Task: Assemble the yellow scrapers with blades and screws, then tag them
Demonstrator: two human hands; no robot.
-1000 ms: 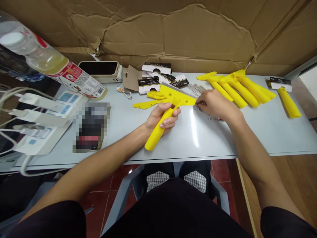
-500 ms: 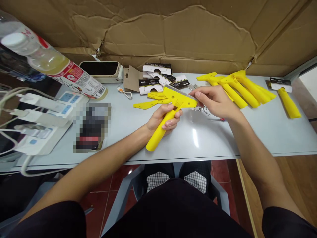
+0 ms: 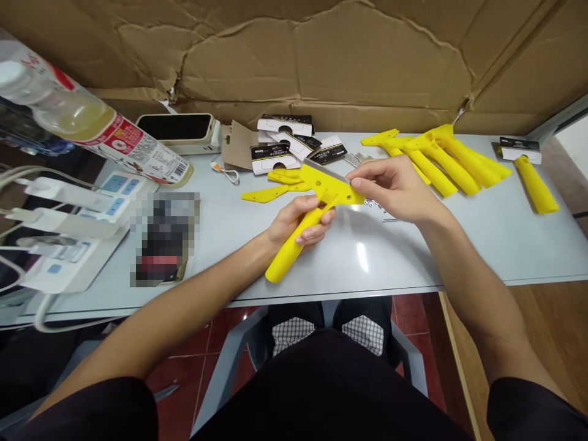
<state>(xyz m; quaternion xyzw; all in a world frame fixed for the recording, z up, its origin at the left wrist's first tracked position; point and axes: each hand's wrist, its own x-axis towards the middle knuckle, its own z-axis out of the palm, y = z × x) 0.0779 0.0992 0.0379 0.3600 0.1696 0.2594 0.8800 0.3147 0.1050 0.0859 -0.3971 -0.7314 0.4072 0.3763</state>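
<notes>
My left hand (image 3: 296,222) is wrapped round the handle of a yellow scraper (image 3: 285,257), its wide head tilted up to the right. Along the head's upper edge lies a grey metal blade (image 3: 327,170). The thumb and fingers of my right hand (image 3: 402,187) pinch this blade at its right end. Small metal screws or nuts (image 3: 369,203) lie on the table just beyond the scraper head, partly hidden by my right hand. A thin metal shaft (image 3: 392,220) shows under the right hand. Flat yellow plates (image 3: 263,195) rest behind the left hand, and more metal blades (image 3: 356,158) behind the right.
Several yellow scraper bodies (image 3: 452,165) are piled at the back right, with another yellow handle (image 3: 537,187) beyond. Black-and-white cards (image 3: 275,159) lie at the back. On the left are a phone (image 3: 163,239), a drink bottle (image 3: 133,147) and a power strip (image 3: 87,260) with cables.
The view has shifted slightly. My right fingers have moved a little to the left along the blade's edge; the left hand keeps its hold on the handle.
</notes>
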